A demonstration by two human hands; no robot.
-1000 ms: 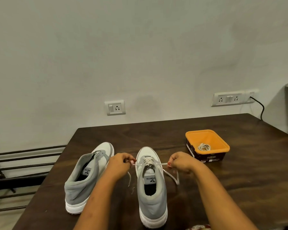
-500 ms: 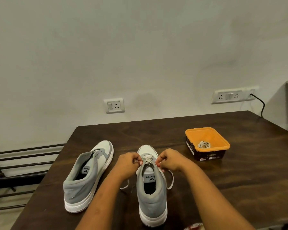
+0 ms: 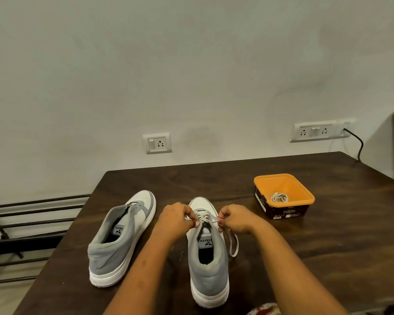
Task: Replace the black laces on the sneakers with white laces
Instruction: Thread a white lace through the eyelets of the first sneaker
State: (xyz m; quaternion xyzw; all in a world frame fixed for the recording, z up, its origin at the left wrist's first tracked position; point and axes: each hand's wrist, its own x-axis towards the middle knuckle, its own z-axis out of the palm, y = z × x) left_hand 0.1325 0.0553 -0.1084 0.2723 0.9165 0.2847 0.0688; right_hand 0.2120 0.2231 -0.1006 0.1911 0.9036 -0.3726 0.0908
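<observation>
Dim, soft indoor light; wide-angle edge distortion

Both forearms are stretched forward, the left hand [image 3: 176, 220] and right hand [image 3: 236, 220] held close together, white lace [image 3: 201, 216] pinched in each.

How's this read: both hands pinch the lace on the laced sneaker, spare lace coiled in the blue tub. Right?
One slip: the tub is orange, not blue, as the head view shows. The rest holds: the left hand and right hand both pinch the lace on the laced sneaker, and a spare lace lies coiled in the tub.
</observation>
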